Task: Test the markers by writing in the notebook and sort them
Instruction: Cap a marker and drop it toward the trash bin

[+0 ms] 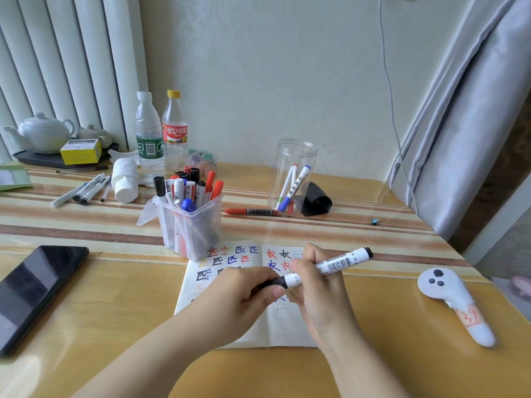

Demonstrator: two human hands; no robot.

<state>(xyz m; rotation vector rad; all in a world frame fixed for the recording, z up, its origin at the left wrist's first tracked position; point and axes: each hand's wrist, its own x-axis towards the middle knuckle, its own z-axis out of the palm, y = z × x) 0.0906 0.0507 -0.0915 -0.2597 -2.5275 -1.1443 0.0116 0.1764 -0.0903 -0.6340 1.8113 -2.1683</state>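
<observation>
An open notebook [230,262] with red, blue, black and orange characters lies in front of me. Above its right page my right hand [319,294] grips the white barrel of a black whiteboard marker [336,264]. My left hand [241,297] pinches the marker's black cap end. A clear square tub [191,225] packed with several markers stands just behind the notebook. Farther right, a clear round jar [296,156] holds three markers. A red marker [251,211] lies on the table beside that jar.
A black phone [34,288] lies at the left, a white controller [457,303] at the right. Several pens [83,191], a tissue roll [125,179], two bottles [161,133], a teapot tray [43,133] and a black roll [316,198] crowd the back. A curtain [459,124] hangs right.
</observation>
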